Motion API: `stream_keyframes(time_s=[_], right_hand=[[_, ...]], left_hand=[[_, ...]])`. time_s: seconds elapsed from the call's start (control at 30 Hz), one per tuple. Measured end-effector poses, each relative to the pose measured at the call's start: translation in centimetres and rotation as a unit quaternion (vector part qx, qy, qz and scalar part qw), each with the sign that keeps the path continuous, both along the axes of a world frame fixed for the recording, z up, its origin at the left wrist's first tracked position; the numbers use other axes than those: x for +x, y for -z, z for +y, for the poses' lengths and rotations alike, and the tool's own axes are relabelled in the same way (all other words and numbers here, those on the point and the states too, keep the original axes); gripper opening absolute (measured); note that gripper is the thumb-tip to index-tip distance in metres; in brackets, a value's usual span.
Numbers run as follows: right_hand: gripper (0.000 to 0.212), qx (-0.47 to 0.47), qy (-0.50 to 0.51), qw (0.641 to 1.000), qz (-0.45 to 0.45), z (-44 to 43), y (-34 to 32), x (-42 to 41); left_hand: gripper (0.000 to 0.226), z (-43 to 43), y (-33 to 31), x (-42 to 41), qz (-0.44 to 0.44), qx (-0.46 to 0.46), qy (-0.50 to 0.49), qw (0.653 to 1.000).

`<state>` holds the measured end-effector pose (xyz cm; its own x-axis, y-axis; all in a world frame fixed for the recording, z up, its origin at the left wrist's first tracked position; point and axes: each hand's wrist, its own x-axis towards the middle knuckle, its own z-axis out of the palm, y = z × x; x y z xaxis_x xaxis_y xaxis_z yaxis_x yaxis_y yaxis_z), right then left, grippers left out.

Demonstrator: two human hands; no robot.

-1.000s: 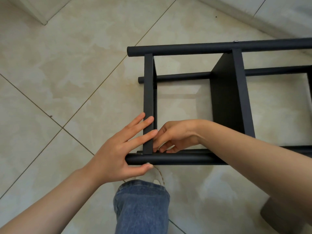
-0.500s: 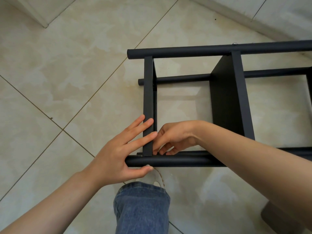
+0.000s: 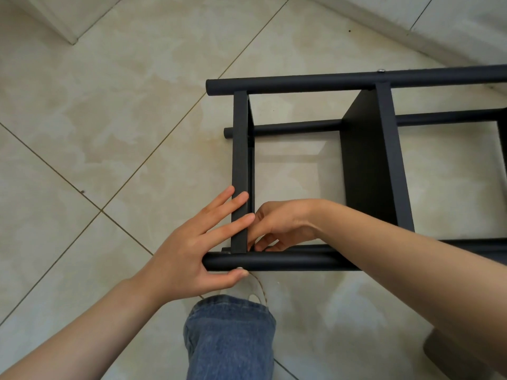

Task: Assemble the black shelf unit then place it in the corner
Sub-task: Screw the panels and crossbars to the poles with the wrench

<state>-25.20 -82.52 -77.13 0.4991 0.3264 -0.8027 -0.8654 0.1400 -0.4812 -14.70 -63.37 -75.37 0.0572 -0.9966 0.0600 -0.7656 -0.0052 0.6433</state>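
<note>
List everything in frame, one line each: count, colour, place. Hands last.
black metal shelf unit: one, black, lying on its side on the floor, centre-right.
silver screw heads: two, silver, far tube and near tube.
marbled floor tiles: several, beige, across the frame.
wall skirting: one, white, top right.
blurred dark object: one, dark grey, bottom right, unidentifiable.
denim trouser leg: one, blue, bottom centre.
left hand: one, straight fingers on end panel, thumb under near tube.
right hand: one, fingers curled at the panel-tube joint; contents unclear.
</note>
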Motion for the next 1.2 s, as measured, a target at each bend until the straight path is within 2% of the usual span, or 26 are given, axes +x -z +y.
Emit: stream_keyframes(time_s=[0.13,0.27,0.47,0.73,0.9,1.1,1.2], right_hand=[[0.008,0.02,-0.006,1.0,-0.009,-0.6,-0.1,-0.1],[0.008,-0.005,-0.03,0.999,-0.009,-0.3,-0.2,0.0],[0.009,0.035,-0.006,0.999,-0.01,-0.8,-0.1,-0.3],[0.008,0.011,0.002,1.0,-0.009,-0.1,0.2,-0.2],[0.008,0.028,-0.005,1.0,-0.009,-0.5,0.0,-0.2],[0.015,0.014,-0.015,1.0,0.0,-0.1,0.2,0.0],[0.01,0.038,-0.006,0.999,0.002,-0.3,0.2,-0.2]], left_hand=[[0.07,0.0,0.0,-0.1,0.003,-0.001,0.001,1.0],[0.072,0.1,0.1,0.0,0.001,-0.001,0.0,1.0],[0.072,0.1,0.2,0.1,0.003,-0.002,0.001,1.0],[0.072,0.1,0.1,0.0,0.002,-0.002,0.001,1.0],[0.071,0.0,0.0,0.0,0.004,0.002,0.001,1.0],[0.072,0.1,-0.2,0.1,0.001,0.004,0.002,1.0],[0.071,0.0,-0.2,0.2,0.0,0.004,0.002,1.0]])
